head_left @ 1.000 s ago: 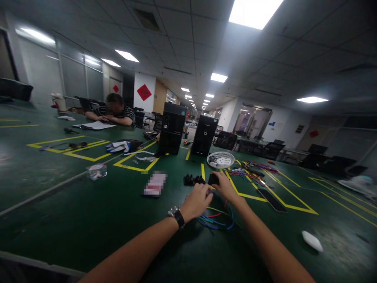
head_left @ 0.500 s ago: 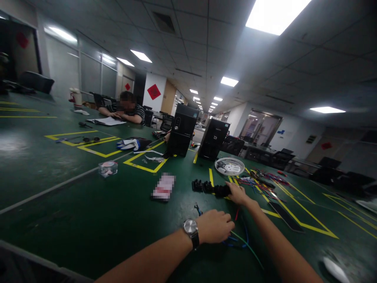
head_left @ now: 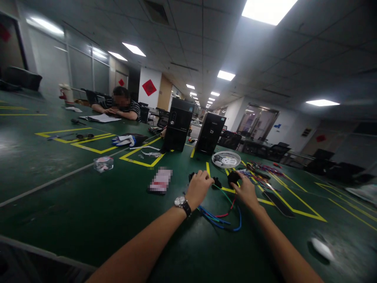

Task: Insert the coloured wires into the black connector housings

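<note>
My left hand (head_left: 200, 188), wearing a wristwatch (head_left: 180, 202), is closed with fingers curled down among small black parts; whatever is in its fingers is hidden. One black part (head_left: 217, 182) shows just right of its fingertips. My right hand (head_left: 246, 192) grips a dark, rounded black part (head_left: 233, 178) between thumb and fingers, a little apart from the others. Below and between both hands lie loose blue wires (head_left: 220, 225), with a red wire (head_left: 226, 214) and a green wire (head_left: 226, 193) curving among them on the green table (head_left: 176, 251).
A white basket (head_left: 226, 159) stands beyond my hands, with a heap of coloured wires (head_left: 262, 173) to its right. Two black computer towers (head_left: 179, 125) stand behind. A clear box (head_left: 103, 164), gloves (head_left: 126, 140) and a white mouse (head_left: 322, 249) lie around. A person (head_left: 116, 106) sits across the table.
My left hand has moved up and left from the wires to the black parts. My right hand has shifted slightly right, with a black part now apart from the row. More wires show.
</note>
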Tool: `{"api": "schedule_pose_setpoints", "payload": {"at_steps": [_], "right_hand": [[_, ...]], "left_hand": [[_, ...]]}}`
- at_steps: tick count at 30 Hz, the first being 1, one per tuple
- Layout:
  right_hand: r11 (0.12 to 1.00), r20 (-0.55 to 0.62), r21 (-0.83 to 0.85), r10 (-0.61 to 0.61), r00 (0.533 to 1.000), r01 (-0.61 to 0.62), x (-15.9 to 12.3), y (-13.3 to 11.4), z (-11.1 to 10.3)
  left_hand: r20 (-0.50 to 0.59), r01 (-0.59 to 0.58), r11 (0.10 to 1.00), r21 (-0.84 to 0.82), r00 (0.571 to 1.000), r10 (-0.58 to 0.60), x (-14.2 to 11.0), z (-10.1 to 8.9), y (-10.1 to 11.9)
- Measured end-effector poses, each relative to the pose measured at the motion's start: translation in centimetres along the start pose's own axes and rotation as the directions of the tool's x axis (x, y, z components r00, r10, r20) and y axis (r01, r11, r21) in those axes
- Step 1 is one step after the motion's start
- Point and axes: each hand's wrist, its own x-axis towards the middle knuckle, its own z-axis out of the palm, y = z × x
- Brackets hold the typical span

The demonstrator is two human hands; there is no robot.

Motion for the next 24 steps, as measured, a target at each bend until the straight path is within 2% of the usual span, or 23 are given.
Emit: {"api": "schedule_pose_setpoints", "payload": {"at_steps": [5, 10, 12, 16, 18, 19, 21, 22, 24], "right_hand": [[0.989, -0.133, 0.143, 0.05, 0.99, -0.031, -1.4, -0.1, -1.1], [0.952, -0.22, 0.306, 0.078, 0.972, -0.008, -1.5, -2.5, -2.6], [0.924, -0.19, 0.379, 0.026, 0.981, 0.049, -1.8, -4.1, -3.2], [0.87, -0.073, 0.451, -0.187, 0.98, 0.2, -3.1, -6.8, -4.0], [0.847, -0.036, 0.464, -0.275, 0.961, 0.26, -3.8, -7.5, -4.2], [0.836, -0.025, 0.476, -0.299, 0.954, 0.274, -4.0, -7.6, -4.3], [0.816, -0.009, 0.51, -0.309, 0.951, 0.27, -4.4, -7.8, -4.3], [0.809, -0.006, 0.528, -0.301, 0.954, 0.259, -4.5, -7.9, -4.2], [0.797, -0.01, 0.559, -0.27, 0.963, 0.229, -4.7, -8.5, -4.0]], "left_hand": [[0.153, 0.093, 0.989, -0.115, 0.985, -0.075, -0.3, 2.3, 0.0], [0.249, 0.045, 0.97, -0.237, 0.968, 0.016, -1.7, 3.2, 0.3], [0.271, 0.022, 0.964, -0.266, 0.961, 0.053, -2.1, 2.8, 0.3], [0.288, -0.002, 0.935, -0.354, 0.951, 0.111, -2.5, 1.9, 0.2], [0.275, 0.029, 0.911, -0.412, 0.957, 0.094, -2.4, 1.7, 0.0], [0.257, 0.074, 0.892, -0.446, 0.965, 0.048, -2.3, 1.6, -0.1], [0.215, 0.207, 0.811, -0.547, 0.971, -0.102, -1.9, 1.6, -0.5], [0.21, 0.281, 0.735, -0.618, 0.959, -0.19, -1.5, 1.5, -0.8], [0.273, 0.413, 0.488, -0.769, 0.902, -0.334, -0.9, 1.1, -1.1]]}}
